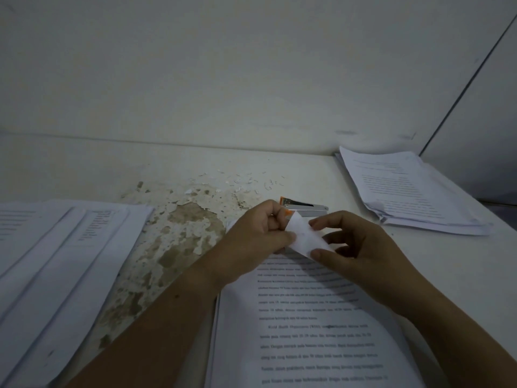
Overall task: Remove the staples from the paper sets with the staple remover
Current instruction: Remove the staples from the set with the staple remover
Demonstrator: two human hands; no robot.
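A printed paper set (316,326) lies on the table in front of me. Its top corner (303,236) is folded up towards me. My left hand (257,242) pinches that folded corner from the left with thumb and fingers. My right hand (361,247) pinches the same corner from the right, thumb below and forefinger on top. Just behind my hands lies a silver and orange staple tool (305,206) flat on the table, held by neither hand. The staple itself is hidden by my fingers and the fold.
A pile of paper sets (64,264) covers the left of the table. Another stack (411,191) sits at the back right by the wall corner. Pulled staples and paper flakes (251,182) are scattered behind the tool. The table surface (179,242) is peeled and stained in the middle.
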